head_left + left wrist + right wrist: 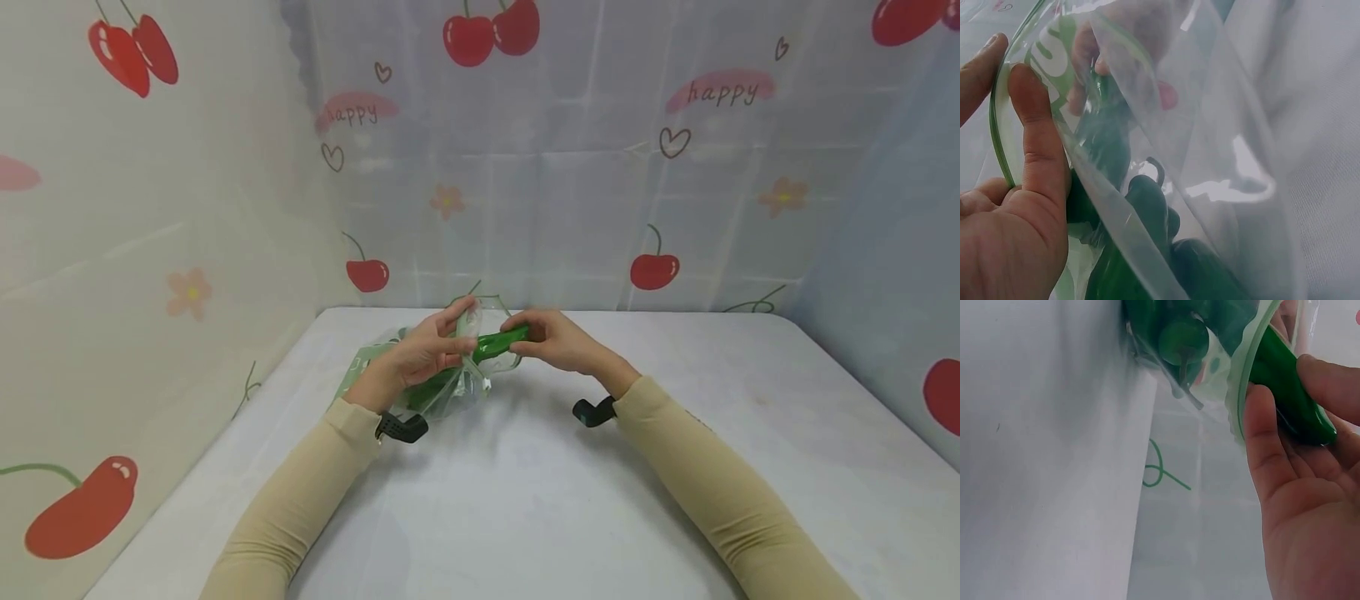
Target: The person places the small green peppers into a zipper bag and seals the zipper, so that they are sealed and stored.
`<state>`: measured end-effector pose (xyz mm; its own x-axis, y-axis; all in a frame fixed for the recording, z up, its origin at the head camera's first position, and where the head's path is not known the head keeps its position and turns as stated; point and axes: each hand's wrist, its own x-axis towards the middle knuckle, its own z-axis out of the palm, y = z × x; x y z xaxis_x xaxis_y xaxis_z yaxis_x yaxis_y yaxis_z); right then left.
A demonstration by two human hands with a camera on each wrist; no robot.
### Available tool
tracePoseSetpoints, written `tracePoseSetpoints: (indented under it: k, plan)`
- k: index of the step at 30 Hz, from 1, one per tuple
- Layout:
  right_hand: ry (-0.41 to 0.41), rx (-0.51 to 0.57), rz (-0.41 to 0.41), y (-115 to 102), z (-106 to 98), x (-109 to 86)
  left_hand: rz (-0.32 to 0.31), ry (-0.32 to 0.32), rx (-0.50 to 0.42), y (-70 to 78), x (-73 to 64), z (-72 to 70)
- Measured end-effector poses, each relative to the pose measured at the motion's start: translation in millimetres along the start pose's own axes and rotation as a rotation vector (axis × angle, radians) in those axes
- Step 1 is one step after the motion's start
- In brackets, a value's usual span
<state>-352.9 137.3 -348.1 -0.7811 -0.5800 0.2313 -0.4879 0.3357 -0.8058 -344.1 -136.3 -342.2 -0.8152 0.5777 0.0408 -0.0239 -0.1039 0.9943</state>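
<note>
A clear zip bag (pixel 459 402) with a green-edged mouth lies over the table, its opening facing right. My left hand (pixel 422 353) holds the bag by its rim, with the green zip strip passing among the fingers in the left wrist view. Several green peppers (pixel 1147 203) show through the plastic. At the mouth, my right hand (pixel 561 340) pinches one long, glossy green pepper (pixel 1291 394) between thumb and fingers. One end of this pepper reaches inside the bag; the other lies in the right hand's grasp.
The white table (pixel 480 508) stretches out in front and to both sides. Cherry-printed curtains (pixel 555 192) stand behind it and at the left and right. A dark wrist camera (pixel 403 427) hangs below the left wrist, another (pixel 594 412) below the right.
</note>
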Motion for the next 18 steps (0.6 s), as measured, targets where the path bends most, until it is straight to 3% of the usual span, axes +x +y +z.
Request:
tracePoseSetpoints:
  k: [10,18]
  plan:
    - [-0.040,0.158,0.068,-2.3,2.4,-1.1,0.006,0.004,0.002,-2.9,-0.3,-0.9]
    - [0.019,0.202,0.160,-8.5,3.3,-0.8,0.013,0.011,0.002,-0.7,0.8,-0.5]
